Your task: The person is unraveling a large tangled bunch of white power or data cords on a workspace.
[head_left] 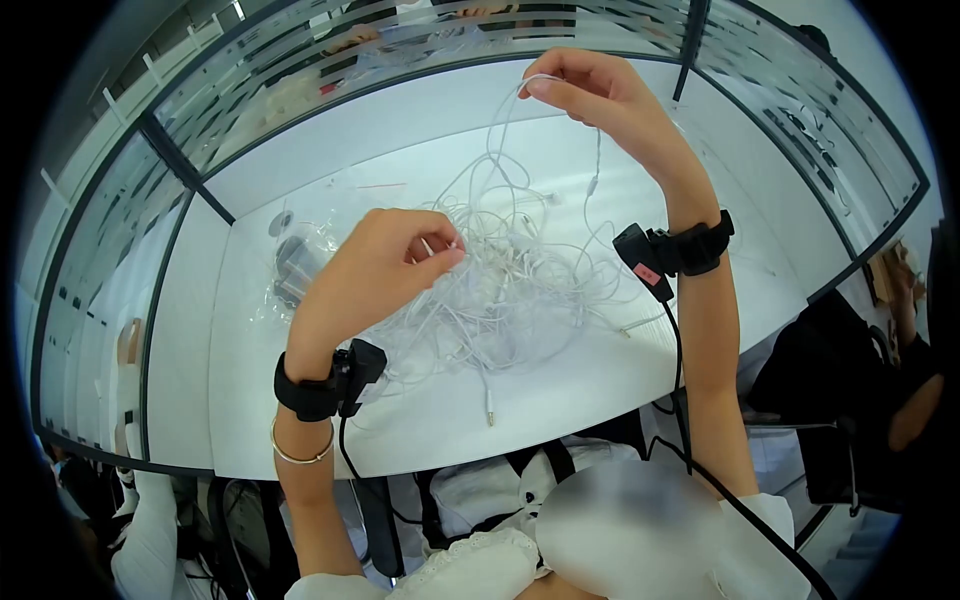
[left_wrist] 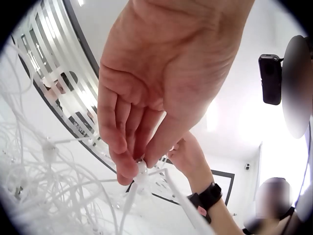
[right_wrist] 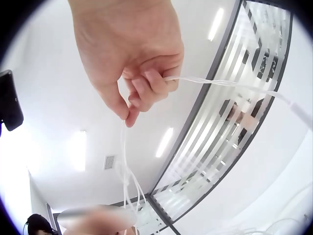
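A tangled heap of thin white earphone cables (head_left: pixel 500 290) spreads over the white table. High above its far side, my right hand (head_left: pixel 605 95) holds up a white earphone cable (right_wrist: pixel 195 80), pinched at thumb and forefinger, with the other fingers curled round it. From this hand the strands drop back to the heap, and a slim white joint (head_left: pixel 592 185) hangs on one side. My left hand (head_left: pixel 385 255) is low at the heap's left edge. Its thumb and fingertips pinch a small white earphone piece (left_wrist: pixel 142 171) with cable running off it. A slim audio plug (head_left: pixel 490 415) lies toward the front edge.
Clear plastic bags (head_left: pixel 300 260) lie at the left of the table. Low white partitions with striped glass (head_left: pixel 400 50) enclose its back and sides. Black camera cables (head_left: pixel 680 380) trail from both wrists. Another person (head_left: pixel 900 380) sits beyond the right side.
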Action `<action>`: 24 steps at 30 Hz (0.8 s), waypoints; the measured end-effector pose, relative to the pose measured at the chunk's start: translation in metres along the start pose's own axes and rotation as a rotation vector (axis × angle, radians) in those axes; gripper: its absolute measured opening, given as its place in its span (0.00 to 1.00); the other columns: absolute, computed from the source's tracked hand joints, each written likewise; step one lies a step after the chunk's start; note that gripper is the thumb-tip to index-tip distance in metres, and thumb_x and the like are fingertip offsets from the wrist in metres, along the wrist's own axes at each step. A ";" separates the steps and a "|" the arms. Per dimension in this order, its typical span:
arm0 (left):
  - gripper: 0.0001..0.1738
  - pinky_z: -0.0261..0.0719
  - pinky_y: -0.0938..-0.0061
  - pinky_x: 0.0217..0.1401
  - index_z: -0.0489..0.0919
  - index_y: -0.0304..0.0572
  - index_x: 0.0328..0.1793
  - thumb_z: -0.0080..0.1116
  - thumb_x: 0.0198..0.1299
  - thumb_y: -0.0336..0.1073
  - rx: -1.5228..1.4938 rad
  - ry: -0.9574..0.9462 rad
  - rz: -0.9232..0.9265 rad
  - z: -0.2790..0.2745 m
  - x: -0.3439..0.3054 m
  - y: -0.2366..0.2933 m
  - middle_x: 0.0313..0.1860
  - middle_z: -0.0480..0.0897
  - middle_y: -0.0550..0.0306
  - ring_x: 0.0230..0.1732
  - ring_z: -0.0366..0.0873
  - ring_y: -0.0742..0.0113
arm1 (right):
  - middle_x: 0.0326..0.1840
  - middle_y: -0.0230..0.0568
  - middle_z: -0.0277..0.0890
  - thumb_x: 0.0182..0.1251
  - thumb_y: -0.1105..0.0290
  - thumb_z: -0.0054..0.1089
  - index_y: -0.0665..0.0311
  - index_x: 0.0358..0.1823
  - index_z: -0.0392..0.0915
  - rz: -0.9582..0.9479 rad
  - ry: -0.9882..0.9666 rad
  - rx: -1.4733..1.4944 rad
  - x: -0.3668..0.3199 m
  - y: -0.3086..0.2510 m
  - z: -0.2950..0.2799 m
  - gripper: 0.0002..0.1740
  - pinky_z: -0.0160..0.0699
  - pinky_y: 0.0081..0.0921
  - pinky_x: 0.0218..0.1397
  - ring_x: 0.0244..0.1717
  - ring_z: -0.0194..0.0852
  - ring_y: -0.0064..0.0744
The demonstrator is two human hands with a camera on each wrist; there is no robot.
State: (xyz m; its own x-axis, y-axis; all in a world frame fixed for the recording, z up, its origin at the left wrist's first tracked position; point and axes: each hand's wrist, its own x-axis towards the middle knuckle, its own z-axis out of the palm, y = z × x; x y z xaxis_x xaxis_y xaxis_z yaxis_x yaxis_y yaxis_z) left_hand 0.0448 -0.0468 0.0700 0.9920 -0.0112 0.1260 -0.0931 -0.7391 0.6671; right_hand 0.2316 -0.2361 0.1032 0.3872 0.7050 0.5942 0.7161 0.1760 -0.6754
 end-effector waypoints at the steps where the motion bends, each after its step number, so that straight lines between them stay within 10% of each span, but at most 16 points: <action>1: 0.06 0.73 0.82 0.29 0.80 0.33 0.36 0.61 0.59 0.30 -0.070 -0.022 -0.017 0.003 0.000 0.001 0.27 0.81 0.61 0.24 0.75 0.76 | 0.38 0.29 0.81 0.67 0.62 0.59 0.63 0.40 0.81 0.001 -0.005 0.009 0.000 -0.001 0.000 0.12 0.71 0.17 0.47 0.43 0.76 0.17; 24: 0.05 0.68 0.82 0.34 0.84 0.40 0.36 0.66 0.56 0.33 0.050 0.518 0.162 0.027 0.007 0.021 0.29 0.79 0.64 0.28 0.70 0.76 | 0.39 0.30 0.80 0.69 0.63 0.56 0.63 0.40 0.79 -0.052 -0.139 0.061 -0.003 -0.021 0.013 0.11 0.70 0.15 0.44 0.41 0.73 0.16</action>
State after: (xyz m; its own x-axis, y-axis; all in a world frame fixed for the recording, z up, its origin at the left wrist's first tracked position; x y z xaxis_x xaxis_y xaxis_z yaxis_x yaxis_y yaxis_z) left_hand 0.0520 -0.0808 0.0648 0.7918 0.1965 0.5783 -0.2244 -0.7871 0.5746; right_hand 0.2080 -0.2330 0.1097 0.2635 0.7813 0.5658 0.6949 0.2531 -0.6731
